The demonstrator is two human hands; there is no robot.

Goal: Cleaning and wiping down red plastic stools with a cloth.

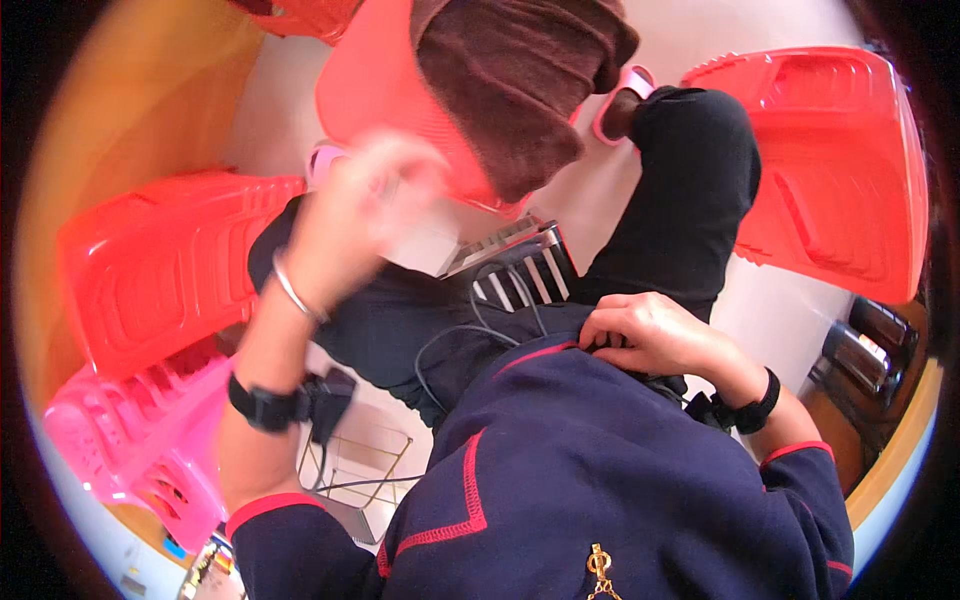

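Note:
My left hand [394,187] is raised and blurred by motion, over my left thigh and close to a red plastic stool [375,82]; whether it holds anything cannot be made out. A dark brown cloth [502,97] lies draped over that stool. My right hand [645,334] rests at the hem of my navy top [570,435], its fingers curled against the fabric. Whether those fingers pinch the hem is unclear. Grey cables [427,352] run across my lap. Both wrists wear black straps with small black devices, and a bangle circles my left wrist.
Red plastic chairs stand at the left [172,262] and right [832,165]. A pink plastic chair [135,442] is at the lower left. A striped box-like object [525,277] sits between my legs, with a wire rack [367,465] below my left thigh. Dark bottles [859,356] stand at the right.

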